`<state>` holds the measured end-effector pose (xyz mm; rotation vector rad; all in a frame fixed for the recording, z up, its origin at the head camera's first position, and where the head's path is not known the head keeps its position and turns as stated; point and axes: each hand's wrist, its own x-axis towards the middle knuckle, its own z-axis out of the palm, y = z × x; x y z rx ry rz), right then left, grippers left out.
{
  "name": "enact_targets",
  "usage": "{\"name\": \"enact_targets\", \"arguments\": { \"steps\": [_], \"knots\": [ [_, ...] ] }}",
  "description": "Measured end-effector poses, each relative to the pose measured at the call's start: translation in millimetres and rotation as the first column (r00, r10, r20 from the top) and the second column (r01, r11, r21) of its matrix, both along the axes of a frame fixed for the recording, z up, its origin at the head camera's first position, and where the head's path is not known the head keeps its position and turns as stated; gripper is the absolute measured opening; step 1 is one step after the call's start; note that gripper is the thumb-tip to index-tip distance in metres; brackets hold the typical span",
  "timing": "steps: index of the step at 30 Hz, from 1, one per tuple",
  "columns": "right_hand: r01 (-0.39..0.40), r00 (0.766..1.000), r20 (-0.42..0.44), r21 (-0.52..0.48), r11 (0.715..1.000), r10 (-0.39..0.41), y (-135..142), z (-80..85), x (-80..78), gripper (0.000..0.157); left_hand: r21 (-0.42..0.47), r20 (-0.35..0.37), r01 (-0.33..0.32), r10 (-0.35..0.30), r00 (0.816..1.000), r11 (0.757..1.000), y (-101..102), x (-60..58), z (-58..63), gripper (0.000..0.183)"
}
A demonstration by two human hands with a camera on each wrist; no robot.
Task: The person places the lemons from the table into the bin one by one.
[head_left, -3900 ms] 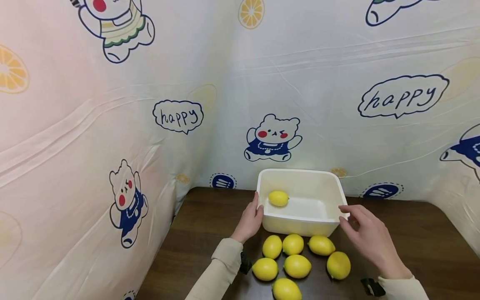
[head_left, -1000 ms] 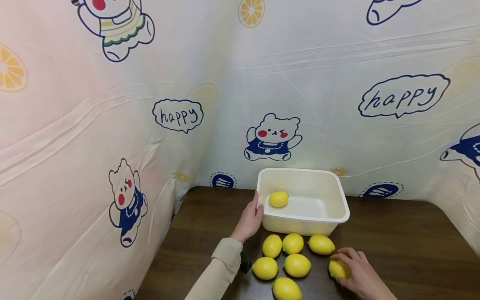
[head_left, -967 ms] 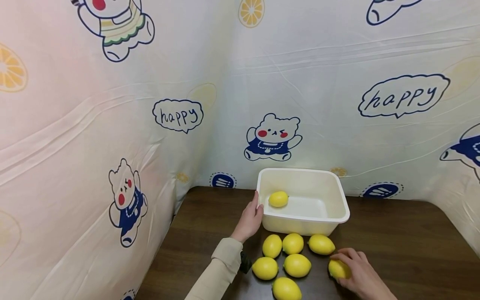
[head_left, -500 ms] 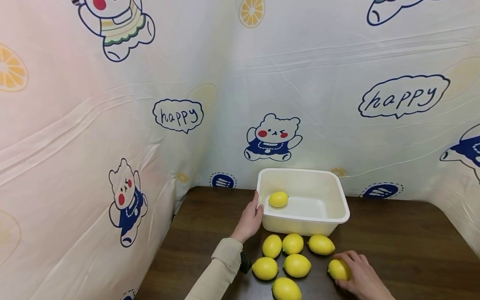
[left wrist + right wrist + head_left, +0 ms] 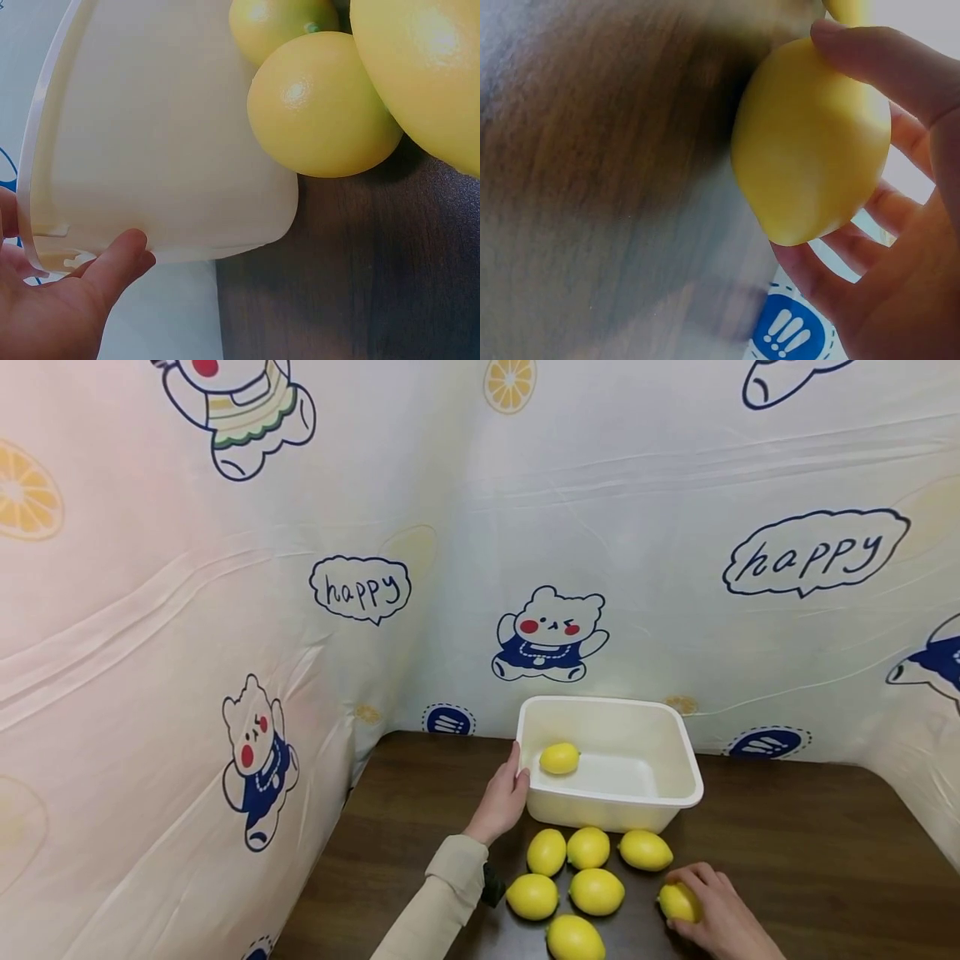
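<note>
A white plastic bin [image 5: 607, 814] stands at the back of the table with one lemon [image 5: 559, 758] inside, towards its left. My left hand [image 5: 501, 797] holds the bin's left side by the front corner; in the left wrist view the thumb [image 5: 124, 255] lies against the outer wall and other fingers are behind the rim. With thumb and fingers around it, my right hand [image 5: 720, 910] grips a lemon [image 5: 678, 903] low at the table, right of the other lemons. In the right wrist view that gripped lemon [image 5: 810, 142] shows between thumb and fingers; whether it touches the wood is unclear.
Several loose lemons [image 5: 597, 892] lie on the dark wooden table [image 5: 810, 827] before the bin, some close to its front wall. A white printed cloth [image 5: 645, 527] hangs behind and at the left of the table.
My right hand has left the bin's right rim and come down to the rightmost lemon, which it now grips. Over the last second it barely shifts. The left hand stays at the bin.
</note>
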<state>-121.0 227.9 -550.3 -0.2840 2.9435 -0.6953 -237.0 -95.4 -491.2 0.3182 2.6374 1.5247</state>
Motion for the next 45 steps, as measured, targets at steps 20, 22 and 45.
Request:
{"name": "enact_targets", "arguments": {
  "steps": [20, 22, 45],
  "knots": [
    [-0.025, 0.999, 0.040, -0.003, 1.000, 0.025, -0.5, 3.3, 3.2, 0.043, 0.007, -0.012, 0.001, -0.001, 1.000, 1.000, 0.4, 0.1, 1.2, 0.059],
    [-0.033, 0.999, 0.036, 0.000, 0.999, 0.033, -0.3, 3.3, 3.4, 0.044, 0.005, -0.007, -0.003, 0.003, 1.000, 1.000, 0.5, -0.1, 1.0, 0.058],
    [-0.004, 0.998, 0.067, -0.015, 1.000, 0.005, 0.8, 2.6, 4.5, 0.052, -0.001, -0.002, -0.011, 0.011, 1.000, 1.000, 1.1, 0.6, 1.9, 0.059]
  ]
}}
